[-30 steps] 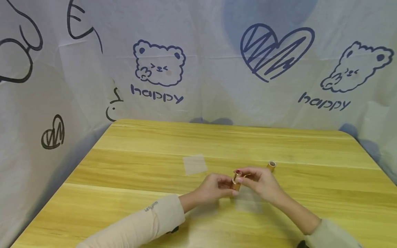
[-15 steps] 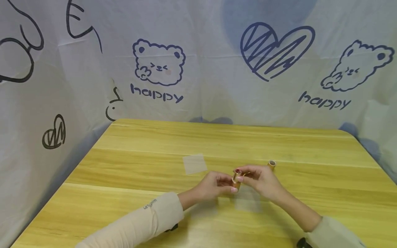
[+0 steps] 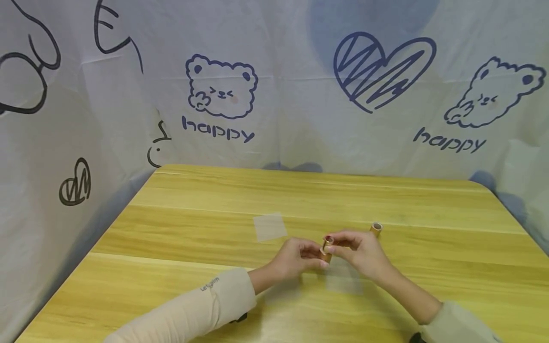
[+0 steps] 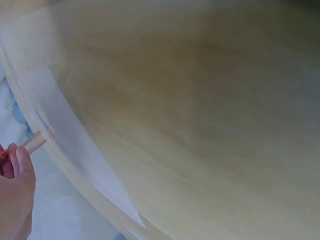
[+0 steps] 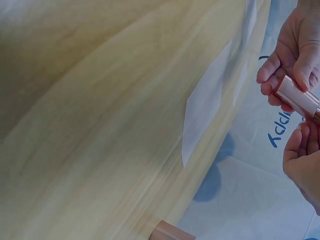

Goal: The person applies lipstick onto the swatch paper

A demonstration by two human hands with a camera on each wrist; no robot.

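Observation:
A lipstick (image 3: 328,257) with a shiny gold tube is held upright between both hands above the table. My left hand (image 3: 293,261) grips its lower part between thumb and fingers. My right hand (image 3: 362,252) pinches the upper tube, where a little dark red shows at the mouth. In the right wrist view the lipstick (image 5: 295,94) looks rose-gold, with the left hand (image 5: 292,52) at its base and the right hand (image 5: 306,160) at the other end. A matching hollow lipstick cap (image 3: 376,228) stands open end up just beyond the right hand.
Several thin whitish square sheets lie on the wood-grain table (image 3: 193,228): one sheet (image 3: 269,227) beyond the left hand, another sheet (image 3: 344,280) below the lipstick, a third sheet (image 3: 282,292) under the left wrist. A printed cloth (image 3: 291,119) hangs behind.
Both hands stay in nearly the same place on the lipstick. The left thumb shifts slightly at the base, and the red at the mouth shows a little less. The cap and sheets stay put.

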